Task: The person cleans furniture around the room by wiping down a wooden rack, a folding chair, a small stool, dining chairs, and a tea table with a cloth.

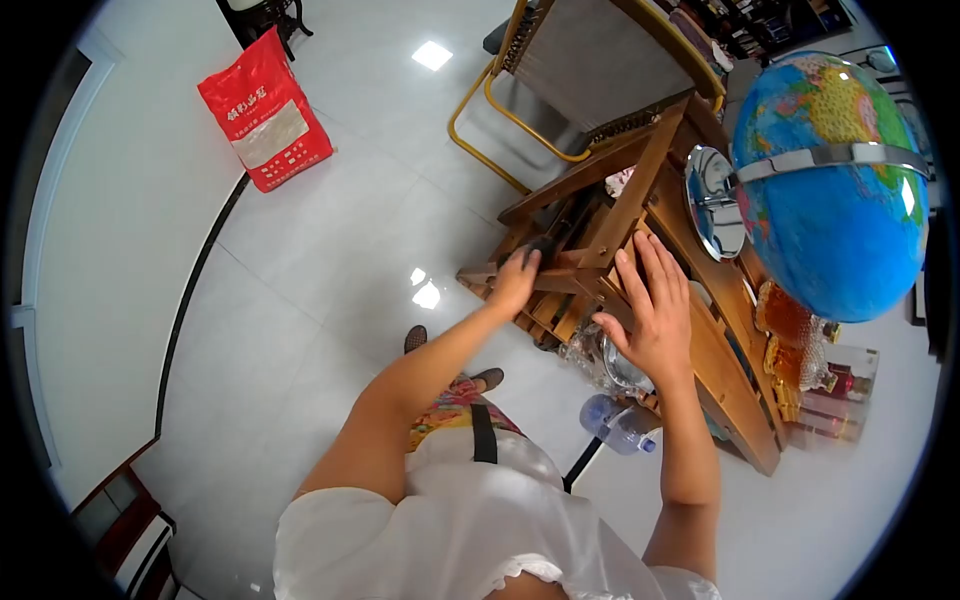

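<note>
My left hand [516, 283] is closed around a small dark object [541, 246] at the side of the wooden shelf rack [640, 190]. Its exact kind is hard to make out. Fingers apart, my right hand [657, 318] lies flat on the rack's wooden slats near the front corner. Beyond it, a large blue globe [835, 240] with a silver band rises above the rack. A round chrome base [712, 205] sits beside the globe on the top.
Amber glass decorations [790, 325] and clear boxes [840, 395] stand along the wall side. A plastic water bottle [618, 425] lies by the rack. A folding chair [600, 70] with a yellow frame is behind, and a red bag [265, 115] stands on the tiled floor.
</note>
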A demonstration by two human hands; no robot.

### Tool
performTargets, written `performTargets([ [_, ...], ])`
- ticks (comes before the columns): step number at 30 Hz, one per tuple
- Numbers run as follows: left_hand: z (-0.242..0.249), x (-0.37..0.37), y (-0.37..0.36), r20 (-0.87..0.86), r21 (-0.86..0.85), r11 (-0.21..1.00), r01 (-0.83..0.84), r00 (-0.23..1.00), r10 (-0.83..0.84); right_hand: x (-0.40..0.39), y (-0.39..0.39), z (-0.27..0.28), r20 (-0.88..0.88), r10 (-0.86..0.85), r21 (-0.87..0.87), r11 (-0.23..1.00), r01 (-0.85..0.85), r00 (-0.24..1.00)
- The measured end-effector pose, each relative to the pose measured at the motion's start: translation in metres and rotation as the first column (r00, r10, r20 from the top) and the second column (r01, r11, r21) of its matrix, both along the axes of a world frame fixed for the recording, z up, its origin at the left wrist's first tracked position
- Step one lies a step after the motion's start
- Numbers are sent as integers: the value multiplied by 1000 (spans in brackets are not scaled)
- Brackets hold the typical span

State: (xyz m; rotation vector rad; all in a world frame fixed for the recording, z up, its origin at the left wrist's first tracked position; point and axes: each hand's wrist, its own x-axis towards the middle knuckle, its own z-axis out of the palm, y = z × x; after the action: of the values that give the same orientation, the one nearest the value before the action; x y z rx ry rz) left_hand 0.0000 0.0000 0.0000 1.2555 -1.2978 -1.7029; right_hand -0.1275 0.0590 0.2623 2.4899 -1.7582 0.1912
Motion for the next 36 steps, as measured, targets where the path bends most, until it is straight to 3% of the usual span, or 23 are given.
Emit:
performTargets([
  [3, 69, 1, 25, -244, -151, 976, -156, 963, 116, 3, 2, 0, -11, 9, 29, 1000, -8, 1000],
  [6, 70, -4, 23, -352, -238, 947, -216, 928, 123, 3, -3, -2, -29, 12, 12, 1000, -11, 1000],
  [9, 21, 3, 7, -179, -86, 995, -52, 983, 36, 5, -6, -2, -52, 8, 9, 1000, -8, 999],
  [11, -53, -3, -4, -69, -11, 1000, 11, 998, -12, 8, -6, -1, -71, 0, 20, 1000, 1, 997],
  [13, -76, 10, -8, 55, 24, 998, 55, 997, -56, 6, -5, -1, -80, 3, 17, 1000, -2, 997],
  [14, -109, 6, -10, 111, 134, 987, 88, 988, -103, 6, -5, -2, -83, 2, 15, 1000, 0, 997],
  [17, -110, 8, -11, 148, 201, 972, 119, 977, -151, 5, -6, -3, -84, 15, 5, 1000, -14, 996],
  [21, -51, 4, -12, 130, 228, 970, 90, 984, -121, 4, -7, 1, -64, 32, 21, 999, -31, 997],
  [23, -20, 5, -5, 120, 143, 988, 62, 990, -80, 3, -6, 1, -48, 35, 30, 999, -34, 998],
  [24, -15, 4, -2, 33, 87, 994, 65, 997, -68, 2, -5, 2, -40, 36, 42, 999, -34, 999],
  [25, 16, 8, 0, -26, 116, 992, 47, 999, -44, 1, -2, 2, -36, 31, 55, 998, -29, 999],
  [26, 40, 13, 2, 21, 151, 987, 53, 998, -57, 1, -2, 2, -29, 33, 57, 998, -31, 999],
  [28, 60, 20, 7, -97, 256, 965, 56, 995, -32, -1, -3, 4, -21, 42, 51, 998, -41, 999],
  [29, 53, 17, 11, -287, 224, 974, 22, 957, 44, 0, -4, 5, -24, 44, 48, 998, -43, 999],
  [30, 65, 23, 8, -362, 270, 963, 22, 929, 81, 0, -4, 7, -17, 48, 46, 998, -47, 999],
  [31, 104, 41, -3, -388, 451, 890, 74, 914, 120, 1, -5, 7, -8, 47, 46, 998, -46, 999],
  [32, 114, 52, -17, -434, 526, 839, 139, 892, 124, 2, -6, 8, -10, 42, 48, 998, -42, 999],
  [33, 122, 58, -26, -480, 607, 766, 213, 866, 139, 2, -4, 10, -19, 35, 69, 997, -33, 999],
  [36, 108, 60, -68, -640, 618, 731, 289, 725, 255, -1, -3, 12, -16, 22, 90, 996, -21, 1000],
])
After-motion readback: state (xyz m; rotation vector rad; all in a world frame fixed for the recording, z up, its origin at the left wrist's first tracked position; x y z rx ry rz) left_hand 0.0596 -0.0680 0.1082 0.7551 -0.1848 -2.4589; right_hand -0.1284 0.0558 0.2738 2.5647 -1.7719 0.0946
